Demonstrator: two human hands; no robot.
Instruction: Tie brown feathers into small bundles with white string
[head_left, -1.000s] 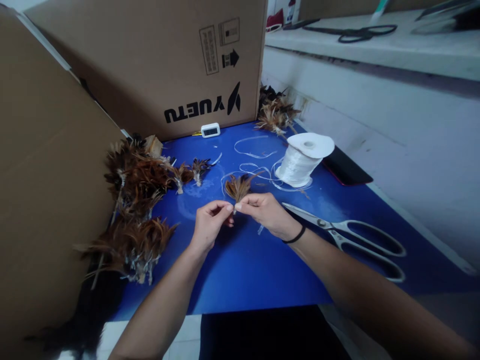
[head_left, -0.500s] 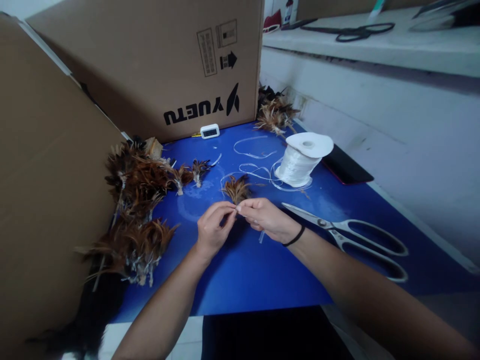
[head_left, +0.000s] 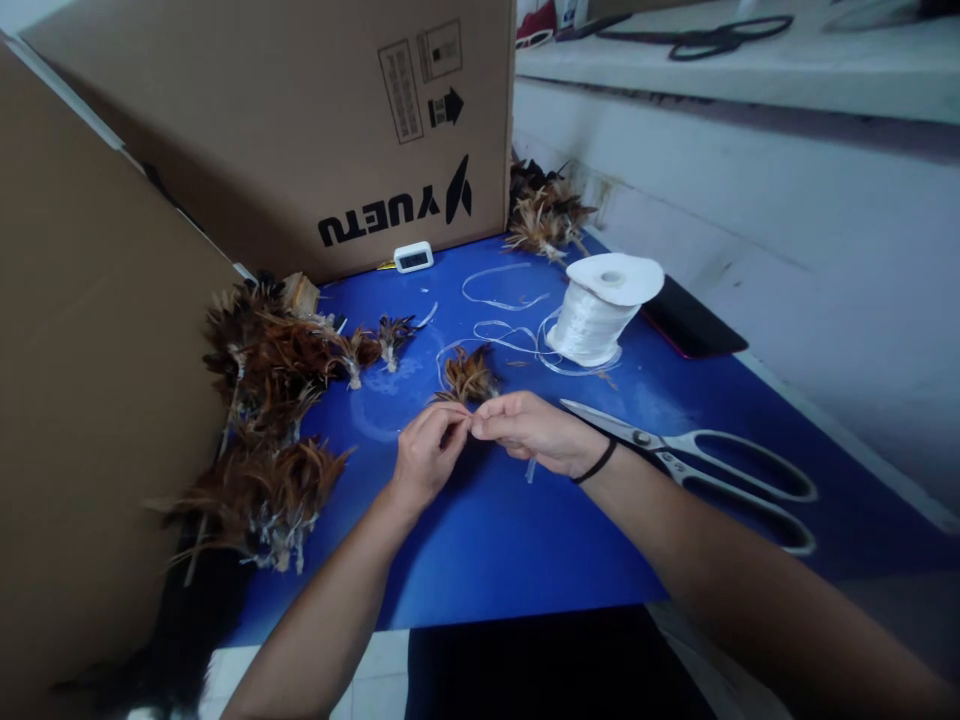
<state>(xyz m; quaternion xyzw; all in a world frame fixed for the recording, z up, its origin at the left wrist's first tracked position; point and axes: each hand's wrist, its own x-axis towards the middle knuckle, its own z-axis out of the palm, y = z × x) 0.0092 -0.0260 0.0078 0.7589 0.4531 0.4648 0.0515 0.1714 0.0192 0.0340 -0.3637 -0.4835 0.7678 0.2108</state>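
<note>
A small bunch of brown feathers (head_left: 469, 373) sticks up just beyond my fingertips, over the blue table top (head_left: 510, 560). My left hand (head_left: 427, 450) pinches at the base of this bunch, thumb against forefinger. Right against it, my right hand (head_left: 525, 430) is closed too, its thumb and forefinger meeting the left fingertips. What lies in the right pinch is hidden. A short end of clear ribbon (head_left: 531, 470) hangs below the right hand. Thin white ribbon also loops over the table from a white spool (head_left: 592, 310) behind the hands.
Large metal scissors (head_left: 690, 460) lie right of my right hand. Tied feather bunches (head_left: 277, 490) are heaped on the left, with more feathers (head_left: 547, 215) at the back. A phone (head_left: 697, 315), a small white digital display (head_left: 413, 257) and a tall cardboard box (head_left: 300, 120) surround the work area.
The view has shifted slightly. My hands stay together at the feather bunch, with the right hand turned a little and its fingers curled closer.
</note>
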